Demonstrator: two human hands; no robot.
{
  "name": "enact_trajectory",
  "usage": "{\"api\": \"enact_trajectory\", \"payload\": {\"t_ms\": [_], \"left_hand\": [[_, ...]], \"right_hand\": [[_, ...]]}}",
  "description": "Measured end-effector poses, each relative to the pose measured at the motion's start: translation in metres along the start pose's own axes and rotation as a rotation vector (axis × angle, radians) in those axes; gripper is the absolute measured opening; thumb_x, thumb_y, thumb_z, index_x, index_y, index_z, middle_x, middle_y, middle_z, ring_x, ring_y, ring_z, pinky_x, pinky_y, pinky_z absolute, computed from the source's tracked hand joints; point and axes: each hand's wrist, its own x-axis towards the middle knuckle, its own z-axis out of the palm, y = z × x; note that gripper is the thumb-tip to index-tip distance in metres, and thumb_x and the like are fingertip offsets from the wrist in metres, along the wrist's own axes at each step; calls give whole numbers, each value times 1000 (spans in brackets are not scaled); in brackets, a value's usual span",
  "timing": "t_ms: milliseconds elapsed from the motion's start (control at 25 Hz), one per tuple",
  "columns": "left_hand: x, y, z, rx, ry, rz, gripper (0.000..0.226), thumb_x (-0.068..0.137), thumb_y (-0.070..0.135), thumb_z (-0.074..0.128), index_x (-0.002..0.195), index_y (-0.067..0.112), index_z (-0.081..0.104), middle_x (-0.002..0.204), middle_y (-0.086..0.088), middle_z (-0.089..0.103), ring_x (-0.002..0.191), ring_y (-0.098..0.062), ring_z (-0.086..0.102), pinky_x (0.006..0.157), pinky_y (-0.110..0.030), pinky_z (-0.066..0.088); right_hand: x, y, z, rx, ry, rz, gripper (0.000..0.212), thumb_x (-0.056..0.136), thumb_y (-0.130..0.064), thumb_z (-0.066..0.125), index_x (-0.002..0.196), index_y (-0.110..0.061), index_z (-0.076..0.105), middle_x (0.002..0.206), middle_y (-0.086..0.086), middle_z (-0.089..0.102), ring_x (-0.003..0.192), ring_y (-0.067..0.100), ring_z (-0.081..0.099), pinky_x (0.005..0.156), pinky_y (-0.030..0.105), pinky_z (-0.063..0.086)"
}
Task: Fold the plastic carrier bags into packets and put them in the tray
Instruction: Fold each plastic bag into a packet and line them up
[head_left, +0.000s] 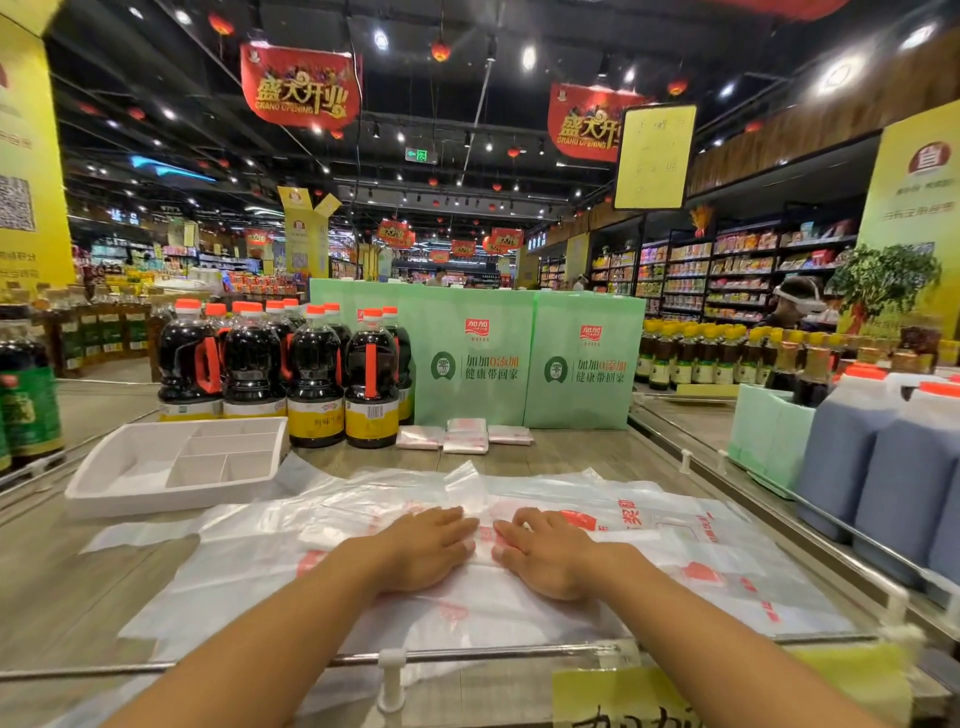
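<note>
Clear plastic carrier bags (691, 551) with red print lie spread flat over the wooden shelf top in front of me. My left hand (426, 551) and my right hand (545, 553) rest palm down side by side on the top bag, fingers together and pressing it flat, holding nothing. A white divided tray (130, 483) sits at the left and holds no packets. Three folded bag packets (465, 435) lie in a row further back, in front of the green boxes.
Dark sauce bottles (311, 369) with orange caps stand behind the tray. Green cartons (524, 358) stand at the back centre. Large jugs (883, 467) stand beyond a metal rail at the right. A low rail (467, 657) runs along the front edge.
</note>
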Motion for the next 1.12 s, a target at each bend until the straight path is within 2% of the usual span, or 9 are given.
{"api": "enact_trajectory", "payload": {"t_ms": [120, 280, 400, 480, 680, 800, 840, 960, 1120], "left_hand": [[-3, -16, 0, 79, -116, -79, 61, 106, 60, 14, 162, 39, -1, 170, 7, -10, 157, -20, -10, 125, -52, -5], [-15, -47, -9, 82, -173, -72, 67, 102, 67, 11, 161, 40, -7, 169, 8, -17, 156, -19, -16, 125, -51, -9], [-24, -74, -11, 95, -187, -115, 80, 92, 77, 7, 160, 39, -9, 168, 7, -19, 156, -20, -16, 124, -48, -9], [-28, -85, -12, 106, -184, -146, 93, 81, 87, 2, 160, 39, -9, 168, 8, -19, 156, -20, -16, 124, -50, -8], [-33, -82, -13, 144, -192, -217, 67, 102, 68, 14, 159, 43, -11, 167, 11, -22, 156, -24, -16, 121, -61, -10], [-36, -77, -11, 210, -172, -240, 63, 104, 64, 11, 159, 44, -12, 167, 13, -21, 156, -24, -14, 120, -64, -10], [-37, -77, -9, 229, -166, -233, 62, 104, 63, 9, 158, 44, -13, 167, 13, -21, 156, -24, -14, 120, -64, -10], [-40, -82, -8, 268, -136, -214, 60, 104, 63, 6, 158, 45, -13, 167, 14, -20, 156, -21, -15, 119, -63, -13], [-41, -86, -7, 253, -124, -225, 62, 103, 63, 7, 159, 43, -12, 168, 12, -18, 156, -21, -15, 122, -58, -11]], "right_hand": [[2, 10, 3, 9, -60, 20, 70, 102, -68, 13, 162, -34, 2, 171, 0, -2, 157, 29, -1, 126, 52, 4], [-4, 42, 4, 51, -82, 81, 69, 103, -66, 13, 162, -35, -1, 171, -1, -8, 157, 26, -7, 126, 52, 0], [-14, 75, 3, 52, -97, 105, 106, 71, -96, -6, 161, -40, -6, 171, -3, -9, 157, 29, -7, 126, 55, 2], [-19, 96, 5, 46, -115, 157, 116, 60, -98, -8, 160, -40, -8, 170, -3, -12, 157, 29, -8, 126, 54, 0], [-35, 116, 3, 68, -140, 227, 108, 70, -95, -4, 161, -37, -7, 171, -2, -12, 157, 25, -10, 126, 53, 0], [-31, 121, 11, 60, -93, 231, 130, 49, -104, -15, 161, -38, -7, 171, 0, -9, 157, 27, -7, 125, 54, 4], [-31, 122, 13, 53, -82, 234, 128, 52, -103, -15, 161, -36, -6, 171, 1, -8, 158, 27, -6, 126, 53, 4], [-38, 111, 12, 22, -11, 246, 75, 99, -72, 8, 163, -33, 3, 172, 1, -1, 158, 27, -2, 126, 51, 4], [-46, 103, 7, -11, 5, 233, 61, 106, -59, 15, 162, -34, 9, 171, -3, -1, 157, 24, -9, 124, 51, -6]]}}
